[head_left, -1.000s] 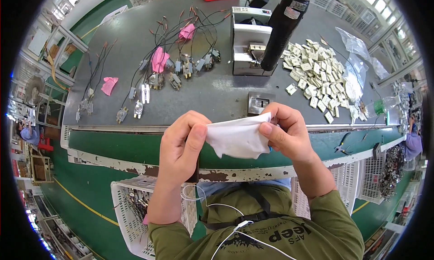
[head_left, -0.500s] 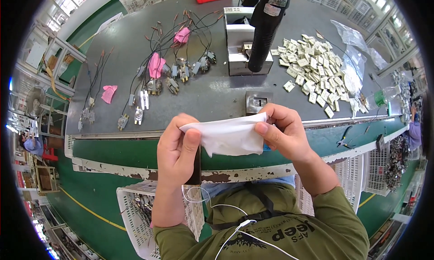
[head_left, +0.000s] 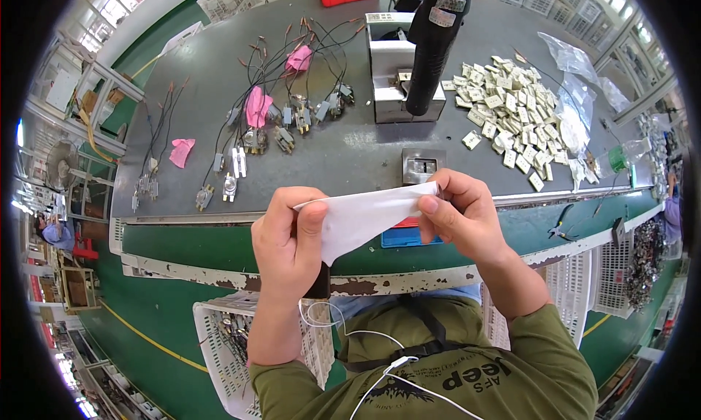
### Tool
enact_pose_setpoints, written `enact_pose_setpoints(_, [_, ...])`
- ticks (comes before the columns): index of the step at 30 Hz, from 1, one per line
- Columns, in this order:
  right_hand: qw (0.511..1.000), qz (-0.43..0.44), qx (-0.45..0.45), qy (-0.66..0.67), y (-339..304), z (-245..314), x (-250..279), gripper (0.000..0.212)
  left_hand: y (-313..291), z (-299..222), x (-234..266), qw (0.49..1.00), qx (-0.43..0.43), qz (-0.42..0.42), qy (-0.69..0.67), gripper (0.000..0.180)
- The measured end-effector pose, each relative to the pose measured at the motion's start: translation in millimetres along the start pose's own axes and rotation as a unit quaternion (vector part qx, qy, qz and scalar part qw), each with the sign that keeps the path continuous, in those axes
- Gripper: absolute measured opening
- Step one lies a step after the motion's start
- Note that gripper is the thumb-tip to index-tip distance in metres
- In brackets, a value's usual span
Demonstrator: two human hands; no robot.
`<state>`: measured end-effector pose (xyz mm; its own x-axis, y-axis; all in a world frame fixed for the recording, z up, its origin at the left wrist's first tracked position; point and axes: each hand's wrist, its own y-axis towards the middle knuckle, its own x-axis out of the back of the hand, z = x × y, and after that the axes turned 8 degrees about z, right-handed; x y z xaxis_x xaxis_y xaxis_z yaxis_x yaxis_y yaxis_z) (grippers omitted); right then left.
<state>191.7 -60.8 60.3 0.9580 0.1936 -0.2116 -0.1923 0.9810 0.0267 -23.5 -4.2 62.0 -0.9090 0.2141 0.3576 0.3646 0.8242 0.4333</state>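
Observation:
A thin, white, cloth-like piece is stretched between my two hands above the front edge of the workbench. My left hand pinches its left end between thumb and fingers. The right end is gripped the same way by my right hand. Its upper edge is pulled nearly straight, and the lower edge slants down to a point near my left hand. Just beyond my right hand sits a small metal fixture block. Partly hidden below the cloth is a blue and red object.
A black electric screwdriver hangs over a metal stand. Right of it lies a heap of cream plastic parts. Wired plug parts with pink scraps spread to the left. Pliers rest at the right front edge.
The white piece's lower edge has gone from roughly level to slanting, its right part drawn up narrow. More of the blue and red object below now shows. Both hands still hold the ends.

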Motion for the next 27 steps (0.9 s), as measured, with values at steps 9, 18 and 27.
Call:
enact_pose_setpoints(9, [0.974, -0.05, 0.187, -0.117, 6.3, -19.3, -0.3, 0.012, 9.4, 8.6, 2.7, 0.999, -0.02, 0.034, -0.034, 0.023])
enact_pose_setpoints(18, [0.995, -0.079, 0.061, 0.004, 0.7, -12.1, -11.5, 0.012, 10.8, -1.5, 3.9, 0.998, -0.018, 0.02, 0.049, 0.021])
enact_pose_setpoints(27, [0.992, -0.023, -0.116, 0.035, 9.9, -24.3, -9.3, 0.022, 23.4, -21.7, 20.9, 0.976, -0.006, 0.133, 0.171, 0.017])
